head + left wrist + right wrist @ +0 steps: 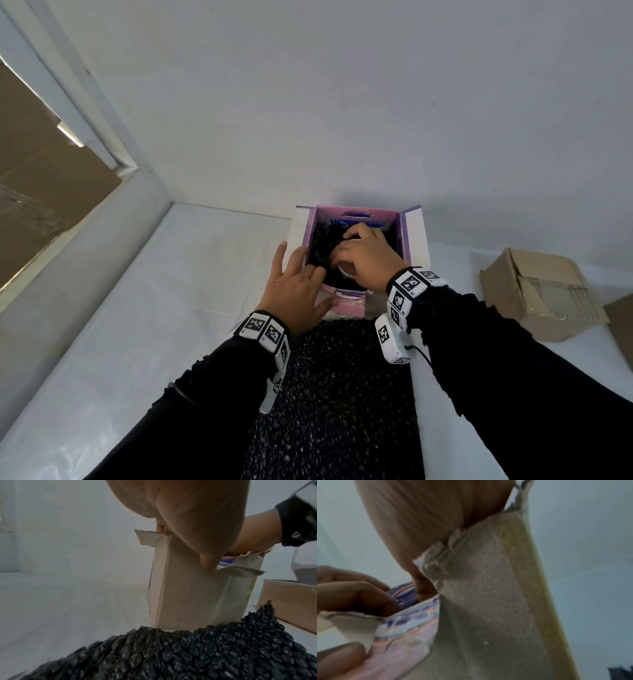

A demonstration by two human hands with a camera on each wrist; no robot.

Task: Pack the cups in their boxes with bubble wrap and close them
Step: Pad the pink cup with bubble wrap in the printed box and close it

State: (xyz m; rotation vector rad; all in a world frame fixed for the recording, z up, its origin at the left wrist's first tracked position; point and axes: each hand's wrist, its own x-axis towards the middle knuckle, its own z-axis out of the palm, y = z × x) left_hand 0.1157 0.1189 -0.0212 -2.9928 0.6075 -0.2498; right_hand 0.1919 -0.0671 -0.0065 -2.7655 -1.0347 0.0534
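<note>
An open purple and white box [416, 236] stands on the white table near the wall. Black bubble wrap [320, 246] lines its inside. My right hand [363, 260] reaches down into the box, fingers curled round a white cup [345, 272] of which only part of the rim shows. My left hand [308, 284] holds the box's near left corner, fingers over the rim and thumb [207, 563] on the front flap. In the left wrist view the box's grey side [188, 595] fills the middle. The right wrist view shows the same box [488, 601] close up and blurred.
A loose sheet of black bubble wrap [335, 394] lies on the table between my arms, right in front of the box. A brown cardboard box [541, 294] sits at the right with another brown edge beside it. The wall is directly behind the purple box.
</note>
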